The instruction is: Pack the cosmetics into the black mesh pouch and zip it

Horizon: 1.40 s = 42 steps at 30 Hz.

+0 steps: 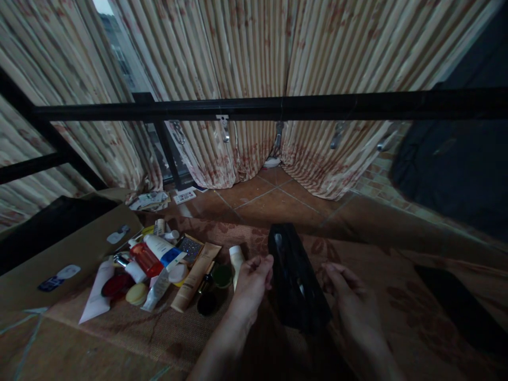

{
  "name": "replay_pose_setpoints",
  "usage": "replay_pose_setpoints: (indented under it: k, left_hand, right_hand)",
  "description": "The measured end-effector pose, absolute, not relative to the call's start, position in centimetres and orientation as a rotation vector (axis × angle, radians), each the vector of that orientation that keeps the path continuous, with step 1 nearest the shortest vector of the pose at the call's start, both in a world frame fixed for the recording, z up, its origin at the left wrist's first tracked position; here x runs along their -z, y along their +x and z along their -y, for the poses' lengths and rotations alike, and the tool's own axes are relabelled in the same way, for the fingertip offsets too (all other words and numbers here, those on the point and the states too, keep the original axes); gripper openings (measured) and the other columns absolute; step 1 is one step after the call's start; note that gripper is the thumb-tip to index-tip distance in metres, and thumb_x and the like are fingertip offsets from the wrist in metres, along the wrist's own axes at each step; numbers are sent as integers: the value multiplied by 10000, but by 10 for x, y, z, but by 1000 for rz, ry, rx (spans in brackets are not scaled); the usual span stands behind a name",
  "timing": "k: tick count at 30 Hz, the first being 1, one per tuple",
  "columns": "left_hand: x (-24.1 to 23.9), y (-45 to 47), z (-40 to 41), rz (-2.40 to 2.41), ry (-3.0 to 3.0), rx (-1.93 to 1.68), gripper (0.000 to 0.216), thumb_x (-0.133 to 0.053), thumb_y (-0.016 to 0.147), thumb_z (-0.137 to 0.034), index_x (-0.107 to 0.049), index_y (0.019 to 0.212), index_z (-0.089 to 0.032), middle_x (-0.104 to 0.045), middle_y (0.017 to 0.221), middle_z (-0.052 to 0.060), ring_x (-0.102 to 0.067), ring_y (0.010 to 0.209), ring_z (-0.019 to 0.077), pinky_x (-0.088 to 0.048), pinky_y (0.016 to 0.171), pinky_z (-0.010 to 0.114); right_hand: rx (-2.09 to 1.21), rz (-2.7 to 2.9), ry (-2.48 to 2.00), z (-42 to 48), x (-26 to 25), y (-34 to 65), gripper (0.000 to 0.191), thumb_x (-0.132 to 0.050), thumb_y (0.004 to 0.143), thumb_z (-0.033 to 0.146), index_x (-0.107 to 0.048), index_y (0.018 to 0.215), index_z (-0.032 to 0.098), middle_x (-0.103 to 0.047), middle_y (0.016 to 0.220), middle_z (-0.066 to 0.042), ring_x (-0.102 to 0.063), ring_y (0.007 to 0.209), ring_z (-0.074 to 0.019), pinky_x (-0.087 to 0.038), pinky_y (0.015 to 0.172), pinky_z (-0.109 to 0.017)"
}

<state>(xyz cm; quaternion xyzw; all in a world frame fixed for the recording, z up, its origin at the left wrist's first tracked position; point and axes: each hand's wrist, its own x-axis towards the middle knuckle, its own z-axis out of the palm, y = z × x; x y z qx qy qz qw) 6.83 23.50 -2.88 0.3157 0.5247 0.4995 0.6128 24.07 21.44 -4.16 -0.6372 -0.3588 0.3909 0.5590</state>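
A long black pouch (296,296) lies on the reddish-brown patterned cloth, its top gaping, with small pale or shiny items showing dimly inside. At its left edge is my left hand (254,280), thumb and fingers pinched together on the dark fabric. My right hand (351,299) is by the opposite edge, its fingers curled in; dim light blurs the exact contact there. Just beyond my left hand stands out a cream tube with a white cap (235,256). Beside it are a green round jar (222,275) and a tan tube (196,278).
More cosmetics spread leftward, including a red bottle (146,258), a white-and-blue tube (164,252) and a pink tube (98,291). A cardboard box (87,248) borders them. On the right is a flat black object (456,301). A dark rail (254,108) crosses before striped curtains (246,53).
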Motion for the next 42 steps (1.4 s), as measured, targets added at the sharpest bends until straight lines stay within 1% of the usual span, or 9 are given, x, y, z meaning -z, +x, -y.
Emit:
replay_pose_setpoints:
  k: [9, 12, 15, 18, 27, 36, 42]
  left_hand:
    - [29, 69, -234, -1209, 745, -1169, 405, -672, 676, -504, -462, 564, -177, -411, 520, -50, -349, 473, 66, -292, 446, 192]
    - [28, 69, -234, -1202, 737, -1171, 399, -674, 678, -490, -456, 563, -176, -416, 522, -49, -352, 486, 67, -310, 461, 191]
    - [28, 69, -235, -1178, 752, -1185, 419, -680, 667, -503, -447, 547, -177, -408, 510, -55, -343, 472, 64, -306, 458, 194]
    - [28, 69, -235, -1184, 750, -1181, 414, -686, 656, -514, -462, 566, -178, -422, 516, -57, -346, 460, 62, -309, 458, 197]
    - [29, 70, -235, -1180, 762, -1180, 437, -683, 649, -537, -456, 545, -178, -412, 503, -55, -339, 449, 60, -299, 451, 203]
    - [29, 69, -235, -1201, 766, -1175, 401, -668, 685, -496, -459, 552, -180, -416, 495, -59, -344, 445, 60, -290, 447, 199]
    - [32, 69, -235, -1192, 755, -1163, 416, -685, 661, -518, -472, 552, -178, -430, 502, -55, -353, 453, 63, -314, 457, 199]
  right_hand:
    - [-892, 838, -1528, -214, 37, 240, 284, -631, 757, 479, -624, 712, 199, -485, 585, 44, -436, 594, -125, -331, 576, -238]
    - [-893, 852, -1517, -214, 38, 241, 296, -630, 760, 481, -610, 680, 197, -472, 575, 43, -425, 591, -127, -327, 577, -238]
    - [-890, 849, -1509, -214, 39, 242, 304, -623, 773, 475, -595, 661, 194, -470, 578, 40, -426, 590, -127, -329, 584, -240]
    - [-898, 840, -1484, -215, 40, 241, 291, -628, 774, 471, -604, 685, 195, -475, 590, 40, -429, 600, -127, -339, 595, -240]
    - [-868, 857, -1515, -216, 37, 240, 314, -626, 758, 482, -596, 654, 187, -473, 573, 32, -437, 584, -128, -340, 569, -249]
    - [-860, 862, -1534, -214, 32, 238, 309, -623, 761, 474, -585, 638, 194, -457, 558, 41, -421, 561, -118, -331, 546, -238]
    - [-895, 858, -1499, -214, 37, 240, 304, -621, 766, 481, -609, 676, 191, -464, 573, 37, -431, 581, -126, -340, 567, -245]
